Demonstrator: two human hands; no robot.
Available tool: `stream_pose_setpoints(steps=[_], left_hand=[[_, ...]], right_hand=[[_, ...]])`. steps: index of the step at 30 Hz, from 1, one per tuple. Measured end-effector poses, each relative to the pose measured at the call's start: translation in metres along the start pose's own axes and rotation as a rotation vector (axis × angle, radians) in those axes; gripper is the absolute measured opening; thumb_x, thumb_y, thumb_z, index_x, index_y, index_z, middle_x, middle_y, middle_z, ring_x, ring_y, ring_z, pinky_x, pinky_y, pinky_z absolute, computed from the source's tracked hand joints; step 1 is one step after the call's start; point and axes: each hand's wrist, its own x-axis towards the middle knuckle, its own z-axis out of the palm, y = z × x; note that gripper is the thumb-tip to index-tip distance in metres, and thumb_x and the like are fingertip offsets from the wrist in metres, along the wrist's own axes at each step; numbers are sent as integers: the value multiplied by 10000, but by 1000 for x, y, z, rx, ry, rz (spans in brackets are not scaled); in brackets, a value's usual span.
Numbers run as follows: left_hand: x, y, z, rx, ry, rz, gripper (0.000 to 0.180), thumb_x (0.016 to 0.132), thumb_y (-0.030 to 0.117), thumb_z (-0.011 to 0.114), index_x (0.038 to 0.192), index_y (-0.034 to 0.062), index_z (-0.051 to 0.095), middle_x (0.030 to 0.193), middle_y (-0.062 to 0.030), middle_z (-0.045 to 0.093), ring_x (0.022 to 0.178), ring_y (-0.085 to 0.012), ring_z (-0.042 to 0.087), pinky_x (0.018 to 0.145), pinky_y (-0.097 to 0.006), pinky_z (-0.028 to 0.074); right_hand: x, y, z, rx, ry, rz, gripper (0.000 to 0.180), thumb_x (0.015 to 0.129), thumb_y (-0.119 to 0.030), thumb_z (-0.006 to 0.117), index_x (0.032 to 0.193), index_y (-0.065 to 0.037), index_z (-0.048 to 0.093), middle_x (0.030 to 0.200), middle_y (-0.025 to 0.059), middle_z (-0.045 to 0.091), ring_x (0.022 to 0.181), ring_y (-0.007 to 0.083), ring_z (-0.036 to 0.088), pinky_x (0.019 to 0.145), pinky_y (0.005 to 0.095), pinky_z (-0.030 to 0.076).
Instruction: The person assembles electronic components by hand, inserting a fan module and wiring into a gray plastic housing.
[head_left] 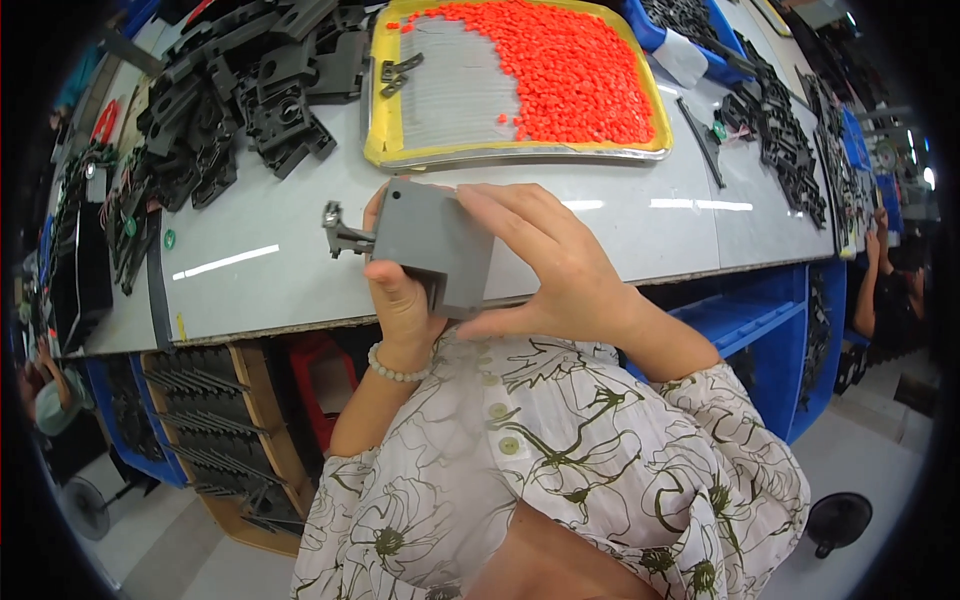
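Note:
Both my hands hold a grey plastic block (432, 240) in front of my chest, just above the table's near edge. My left hand (400, 300) grips it from below and behind, thumb on its lower side. My right hand (550, 265) wraps over its right face with the fingers laid across the top. A small dark plastic piece (340, 236) sticks out from the block's left side.
A grey table (620, 215) carries a yellow-rimmed metal tray (440, 100) half full of small orange parts (560, 65). Piles of black plastic parts lie at the back left (240, 90) and right (780, 140). Blue bins (780, 330) and a wooden rack (220, 430) stand below. Another person's arm (880, 290) shows far right.

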Motion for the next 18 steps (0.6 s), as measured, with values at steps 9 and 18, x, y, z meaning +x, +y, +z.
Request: stream_pose_setpoints(steps=[9,18], left_hand=[[-4,7,8,-10,89,-178,948,633,809,416,1220,66,402,1135,-103,532,1019,-235,537,859,-392,469],[0,9,17,-39,149,-170,828,773,749,359,1232,62,409,1164,-82,509,1037,-217,525,867,-395,457]], right_hand=[[4,-1,0,147,25,87,1068,480,-293,829,1347,13,284,1084,138,547,940,299,506,840,358,431],[6,0,9,43,109,39,1016,471,-238,845,1333,-38,344,992,120,561,906,252,528,752,321,485]])
